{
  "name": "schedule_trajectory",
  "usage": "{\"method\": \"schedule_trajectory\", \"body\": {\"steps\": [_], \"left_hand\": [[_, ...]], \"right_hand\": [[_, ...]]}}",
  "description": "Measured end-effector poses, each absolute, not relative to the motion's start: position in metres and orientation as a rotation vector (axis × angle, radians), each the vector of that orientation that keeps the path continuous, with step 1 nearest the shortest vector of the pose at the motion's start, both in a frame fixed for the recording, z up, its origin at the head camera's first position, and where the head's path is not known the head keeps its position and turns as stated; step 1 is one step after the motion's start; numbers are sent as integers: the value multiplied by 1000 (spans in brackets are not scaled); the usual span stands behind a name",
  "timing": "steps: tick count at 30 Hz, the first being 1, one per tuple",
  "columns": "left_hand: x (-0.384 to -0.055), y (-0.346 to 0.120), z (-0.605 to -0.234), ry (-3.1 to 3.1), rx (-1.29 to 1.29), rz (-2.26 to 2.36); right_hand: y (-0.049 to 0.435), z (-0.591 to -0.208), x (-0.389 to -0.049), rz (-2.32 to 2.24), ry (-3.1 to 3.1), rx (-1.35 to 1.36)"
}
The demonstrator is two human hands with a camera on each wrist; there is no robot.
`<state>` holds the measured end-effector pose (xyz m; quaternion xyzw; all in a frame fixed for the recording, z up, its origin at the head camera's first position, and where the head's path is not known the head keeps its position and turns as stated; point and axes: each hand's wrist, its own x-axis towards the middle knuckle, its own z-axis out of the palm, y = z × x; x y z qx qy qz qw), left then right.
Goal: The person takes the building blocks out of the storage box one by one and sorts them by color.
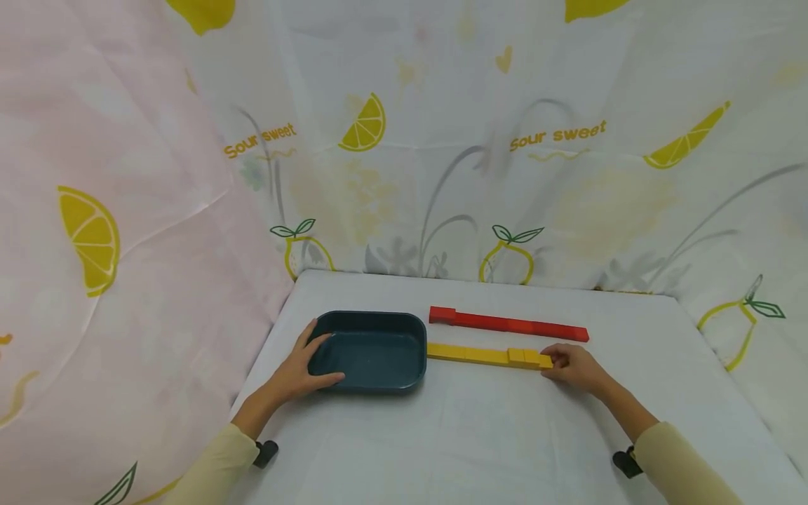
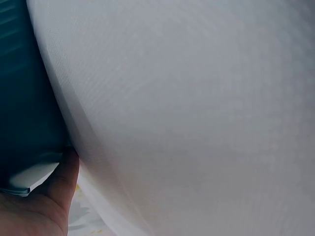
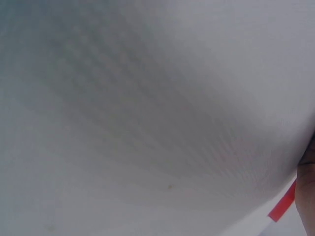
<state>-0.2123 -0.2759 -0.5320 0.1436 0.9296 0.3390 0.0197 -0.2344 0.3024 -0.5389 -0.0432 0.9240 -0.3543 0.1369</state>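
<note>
A dark teal rectangular tray (image 1: 369,388) sits on the table, and my left hand (image 1: 301,368) grips its left end. The left thumb lies along the tray's near side while the fingers reach over its left rim; the left wrist view shows one digit against the tray wall (image 2: 29,98). Right of the tray runs a row of yellow blocks (image 1: 480,355), with a few raised near its right end. My right hand (image 1: 573,366) pinches that right end between thumb and fingers. In the right wrist view only part of the right hand (image 3: 306,196) shows at the edge.
Behind the yellow row lies a similar red row (image 1: 505,323), with a raised block at its left end. A white cloth covers the table (image 1: 467,449). Lemon-printed curtains (image 1: 410,175) hang behind and along both sides.
</note>
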Motion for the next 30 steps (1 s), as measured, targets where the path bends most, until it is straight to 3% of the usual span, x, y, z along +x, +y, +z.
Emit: {"method": "schedule_trajectory", "body": {"steps": [30], "left_hand": [[-215, -279, -530, 2893, 449, 976]], "right_hand": [[306, -536, -229, -1158, 2611, -182]]}}
